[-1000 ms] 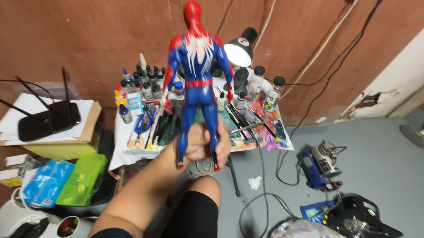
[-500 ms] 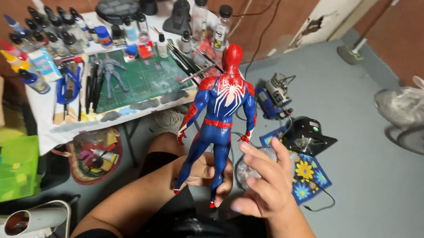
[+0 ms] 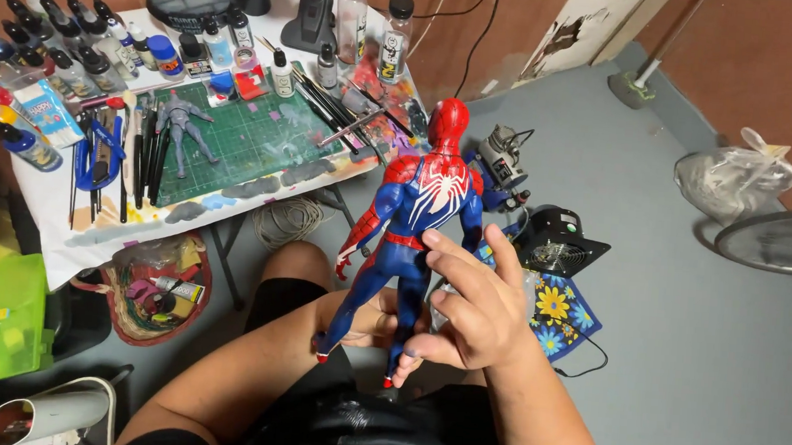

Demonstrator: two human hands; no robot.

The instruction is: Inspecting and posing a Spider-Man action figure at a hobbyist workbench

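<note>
Two hands hold a red-and-blue action figure point(image 3: 409, 228) upright above the lap, in front of the cluttered counter point(image 3: 70, 228). The left hand point(image 3: 372, 323) wraps its legs; the right hand point(image 3: 479, 303) rests half-spread on its back. It looks light, rigid, with slender jointed limbs, so the torso seems safest.

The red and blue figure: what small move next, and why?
Probably close the right hand onto the red and blue figure at its waist. Its fingers are spread beside the torso, while the left hand grips only the legs, so the upright figure is held low.
</note>
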